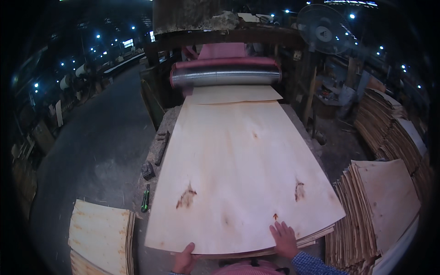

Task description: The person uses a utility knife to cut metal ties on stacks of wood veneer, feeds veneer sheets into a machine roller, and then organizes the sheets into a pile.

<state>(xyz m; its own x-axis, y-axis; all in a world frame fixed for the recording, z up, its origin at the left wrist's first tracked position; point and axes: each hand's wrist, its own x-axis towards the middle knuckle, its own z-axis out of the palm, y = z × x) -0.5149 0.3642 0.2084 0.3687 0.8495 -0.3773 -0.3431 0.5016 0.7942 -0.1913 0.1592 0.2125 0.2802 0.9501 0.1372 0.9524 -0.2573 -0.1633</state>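
Note:
A large pale wood veneer sheet [243, 174], with brown knots and dark marks, lies before me on top of other sheets whose edges show at the near right. My left hand [184, 260] holds its near left edge, thumb on top and fingers hidden beneath. Near the right corner, my right hand [285, 240] rests on the sheet with fingers stretched forward. At the far end, a smaller veneer piece [233, 95] lies across the top, just in front of a shiny metal roller [227, 76] with a pink roll above it.
A green utility knife [145, 198] and a dark block [148, 170] lie on the ledge left of the sheets. Veneer stacks stand at the near left [98, 229] and right [385, 197]. A fan [323, 33] is at the back right; a dark floor [105, 137] stretches along the left.

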